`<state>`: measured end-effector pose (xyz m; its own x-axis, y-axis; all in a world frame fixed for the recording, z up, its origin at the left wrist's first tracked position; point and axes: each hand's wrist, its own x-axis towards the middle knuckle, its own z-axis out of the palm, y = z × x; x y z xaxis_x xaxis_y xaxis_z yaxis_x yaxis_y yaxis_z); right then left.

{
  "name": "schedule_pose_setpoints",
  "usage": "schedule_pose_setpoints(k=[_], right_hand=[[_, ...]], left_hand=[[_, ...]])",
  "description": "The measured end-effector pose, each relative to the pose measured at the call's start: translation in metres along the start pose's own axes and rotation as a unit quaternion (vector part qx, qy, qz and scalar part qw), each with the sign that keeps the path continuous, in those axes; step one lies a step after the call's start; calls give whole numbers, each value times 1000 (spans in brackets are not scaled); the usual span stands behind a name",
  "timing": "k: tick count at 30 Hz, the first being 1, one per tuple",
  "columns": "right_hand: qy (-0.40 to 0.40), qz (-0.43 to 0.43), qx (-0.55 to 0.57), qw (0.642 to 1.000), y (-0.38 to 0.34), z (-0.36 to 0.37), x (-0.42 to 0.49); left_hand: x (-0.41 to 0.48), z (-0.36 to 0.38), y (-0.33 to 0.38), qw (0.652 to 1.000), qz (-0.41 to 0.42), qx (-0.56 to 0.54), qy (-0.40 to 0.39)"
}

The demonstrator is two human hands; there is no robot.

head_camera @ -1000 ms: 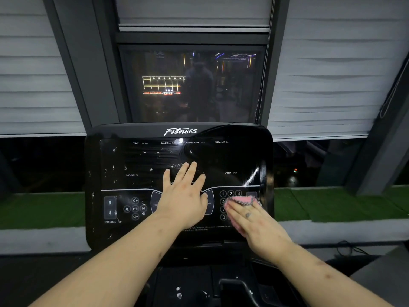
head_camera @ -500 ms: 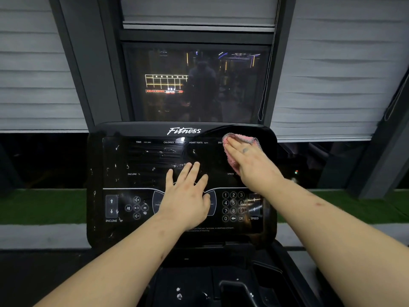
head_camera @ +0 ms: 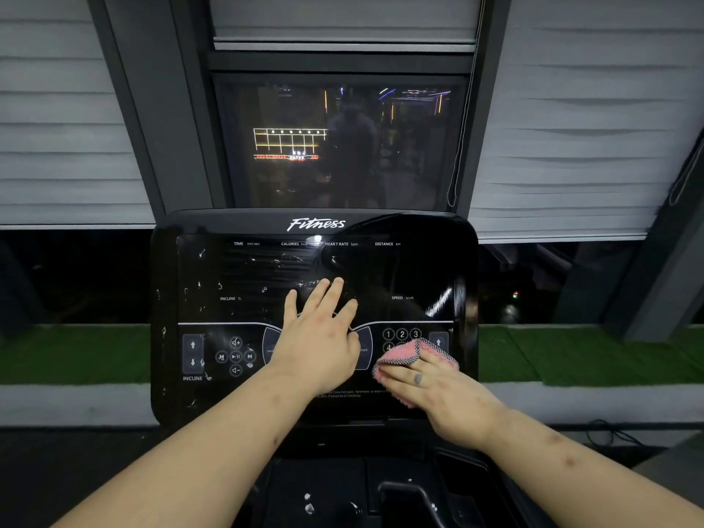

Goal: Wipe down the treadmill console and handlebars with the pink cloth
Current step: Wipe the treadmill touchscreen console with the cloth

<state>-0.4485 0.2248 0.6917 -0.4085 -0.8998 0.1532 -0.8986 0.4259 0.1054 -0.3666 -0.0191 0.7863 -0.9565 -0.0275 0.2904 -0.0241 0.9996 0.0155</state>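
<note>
The black glossy treadmill console [head_camera: 236, 276] fills the middle of the view, with droplets and smears on its left half. My left hand [head_camera: 318, 339] rests flat on the console's centre with its fingers spread. My right hand [head_camera: 430, 386] presses the pink cloth [head_camera: 409, 354] with straight fingers against the number keypad at the console's lower right. Most of the cloth lies hidden under my palm. No handlebars are plainly in view.
Below the console a dark tray [head_camera: 343, 493] holds a few droplets. Behind the console stand a dark window [head_camera: 335, 146] with reflections and grey blinds [head_camera: 571, 127] on both sides. A strip of green turf [head_camera: 571, 352] runs along the sill.
My right hand has slid the cloth from the console's upper right corner back down to the keypad at the lower right. My left hand has stayed in place.
</note>
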Motion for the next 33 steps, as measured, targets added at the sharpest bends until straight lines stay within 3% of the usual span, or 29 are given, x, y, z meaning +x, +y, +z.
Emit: schedule_pose_setpoints(k=[5, 9, 20, 26, 33], right_hand=[[-33, -21, 3, 999, -3, 9, -8], [-13, -19, -7, 1000, -1, 8, -7], [212, 68, -41, 974, 42, -103, 101], [266, 137, -25, 954, 25, -107, 118], [191, 143, -26, 971, -5, -40, 80]], left_hand=[[1, 2, -1, 1000, 0, 5, 2], [0, 1, -1, 1000, 2, 2, 2], [0, -4, -4, 1000, 9, -20, -4], [0, -3, -13, 999, 31, -25, 4], [-3, -7, -23, 998, 39, -35, 22]])
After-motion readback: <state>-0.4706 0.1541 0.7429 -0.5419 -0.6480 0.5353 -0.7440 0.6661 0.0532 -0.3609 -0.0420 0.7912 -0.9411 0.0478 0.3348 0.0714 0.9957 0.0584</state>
